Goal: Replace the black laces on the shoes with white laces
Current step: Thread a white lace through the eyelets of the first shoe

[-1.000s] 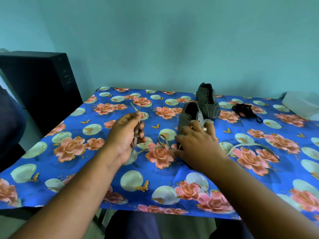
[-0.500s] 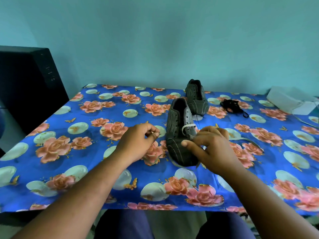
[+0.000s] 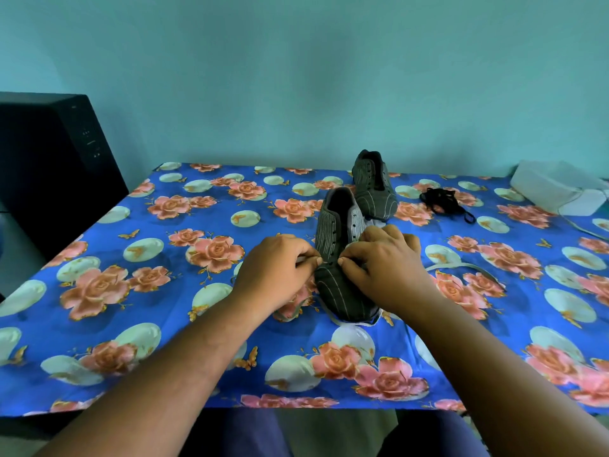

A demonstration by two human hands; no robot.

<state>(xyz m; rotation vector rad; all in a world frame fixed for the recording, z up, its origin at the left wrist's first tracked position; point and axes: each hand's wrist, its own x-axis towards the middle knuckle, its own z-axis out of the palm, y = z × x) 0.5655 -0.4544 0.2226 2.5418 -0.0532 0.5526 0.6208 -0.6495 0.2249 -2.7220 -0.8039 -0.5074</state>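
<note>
Two bare forearms reach in from the bottom edge and meet over a shoe. The left hand (image 3: 276, 263) has its thumb and fingers curled and pinched together at the shoe's left row of eyelets, apparently on an end of white lace, though the tip itself is too small to make out. The right hand (image 3: 385, 258) mirrors it on the other side, fingers curled and pinching at the right row of eyelets.

The near shoe (image 3: 341, 258), dark grey with thin pale stripes, lies between the two hands with its toe toward the viewer. A white lace (image 3: 461, 267) trails from under the right hand across the surface (image 3: 99, 324), which is covered in a blue cloth printed with pink roses; another pale loop lies by the toe, beneath the left wrist.

The step in hand looks like threading the white lace through the lowest eyelets. The next move probably calls for pushing each tip cleanly through its hole and drawing both ends even.

Farther back stands the second shoe (image 3: 372, 186), unlaced. To its right lies a bundle of black laces (image 3: 443, 199), well apart from the hands.
</note>
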